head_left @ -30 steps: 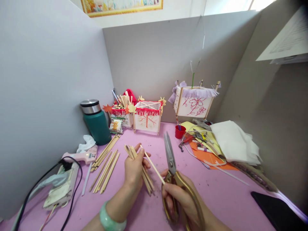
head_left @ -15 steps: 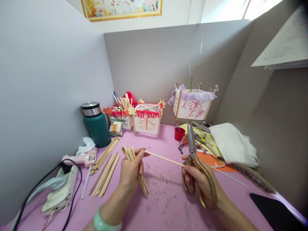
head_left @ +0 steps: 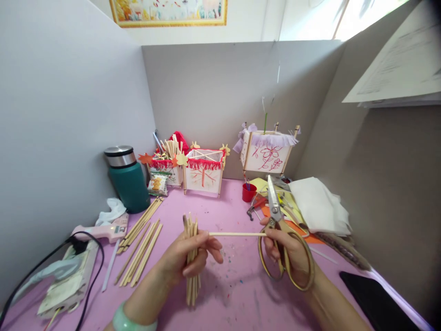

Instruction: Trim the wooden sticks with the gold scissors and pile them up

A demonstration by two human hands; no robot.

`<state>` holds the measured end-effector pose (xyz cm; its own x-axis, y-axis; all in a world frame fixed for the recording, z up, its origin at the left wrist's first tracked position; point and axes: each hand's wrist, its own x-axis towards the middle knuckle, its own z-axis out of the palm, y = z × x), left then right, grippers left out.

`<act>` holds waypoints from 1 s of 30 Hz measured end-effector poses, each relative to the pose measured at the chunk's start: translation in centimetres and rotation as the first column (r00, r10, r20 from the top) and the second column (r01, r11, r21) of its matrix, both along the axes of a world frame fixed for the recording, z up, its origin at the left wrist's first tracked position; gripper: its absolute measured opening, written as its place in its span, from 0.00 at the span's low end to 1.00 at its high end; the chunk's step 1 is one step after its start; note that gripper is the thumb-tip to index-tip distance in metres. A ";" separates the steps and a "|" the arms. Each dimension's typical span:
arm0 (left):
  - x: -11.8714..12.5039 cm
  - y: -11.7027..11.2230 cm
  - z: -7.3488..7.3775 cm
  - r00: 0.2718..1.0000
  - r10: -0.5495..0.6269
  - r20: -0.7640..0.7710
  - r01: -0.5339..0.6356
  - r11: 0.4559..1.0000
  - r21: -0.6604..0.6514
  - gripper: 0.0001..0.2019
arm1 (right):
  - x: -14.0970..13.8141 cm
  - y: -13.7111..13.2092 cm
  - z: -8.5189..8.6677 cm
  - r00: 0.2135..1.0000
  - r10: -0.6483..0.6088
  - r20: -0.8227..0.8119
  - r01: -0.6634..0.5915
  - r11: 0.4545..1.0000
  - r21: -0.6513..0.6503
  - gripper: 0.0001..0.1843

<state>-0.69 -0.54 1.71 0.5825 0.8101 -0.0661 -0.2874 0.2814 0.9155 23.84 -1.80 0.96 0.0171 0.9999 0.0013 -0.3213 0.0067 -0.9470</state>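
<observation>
My left hand [head_left: 193, 257] is closed around a bundle of thin wooden sticks [head_left: 193, 289] that stands nearly upright. Between my two hands a single thin wooden stick [head_left: 237, 234] lies level, one end at my left thumb and the other pinched by my right fingertips. My right hand [head_left: 289, 250] also holds large scissors [head_left: 274, 207] with gold-coloured handles, their blades pointing up and together. Several loose wooden sticks [head_left: 144, 257] rest on the pink tabletop left of my left hand.
At the back stand decorated paper lanterns, one with red fringe [head_left: 203, 179] and one with purple fringe [head_left: 268, 154]. On the left are a green bottle [head_left: 129, 186], a pink glue gun [head_left: 103, 231] and a power strip [head_left: 69, 280]. White sheets [head_left: 319, 204] and a black tablet-like slab [head_left: 375, 301] lie right.
The single stick has gone from slanting to level. My left hand has turned, bringing its bundle more upright, and its fingers have loosened somewhat. The view has shifted slightly to the right.
</observation>
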 end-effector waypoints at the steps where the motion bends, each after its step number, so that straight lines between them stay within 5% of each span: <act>1: -0.1 -0.1 0.0 0.999 -0.051 0.005 0.051 0.999 -0.015 0.21 | -0.1 -0.2 0.1 0.999 0.035 -0.006 -0.035 0.999 0.001 0.14; 8: -0.1 -0.2 0.1 0.990 -0.139 0.014 0.139 0.989 -0.047 0.35 | -0.3 -1.1 0.7 0.970 0.236 -0.053 -0.237 0.971 -0.008 0.14; 17: 2.8 -1.4 -0.1 0.972 -0.157 -0.177 0.153 0.987 -0.039 0.15 | -2.8 -2.4 -0.2 0.924 0.362 0.121 -0.351 0.931 -0.101 0.13; 20: 3.6 -1.5 -0.1 0.982 -0.114 -0.148 0.108 0.993 -0.048 0.11 | -3.3 -2.4 -0.4 0.919 0.366 0.149 -0.351 0.929 -0.117 0.15; 24: 3.0 -1.3 0.6 0.974 0.126 -0.186 -0.130 0.991 -0.012 0.12 | -2.8 -1.7 -0.8 0.933 0.222 0.283 -0.208 0.975 -0.078 0.18; 26: 2.4 -1.0 0.7 0.953 0.241 -0.183 -0.254 0.966 -0.051 0.14 | -2.3 -1.2 -1.1 0.869 0.082 0.488 -0.093 0.996 -0.002 0.17; 30: 1.8 -0.1 0.4 0.954 0.275 -0.116 -0.287 0.952 -0.106 0.20 | -1.7 -0.6 -1.8 0.476 -0.271 0.837 -0.077 0.935 0.347 0.11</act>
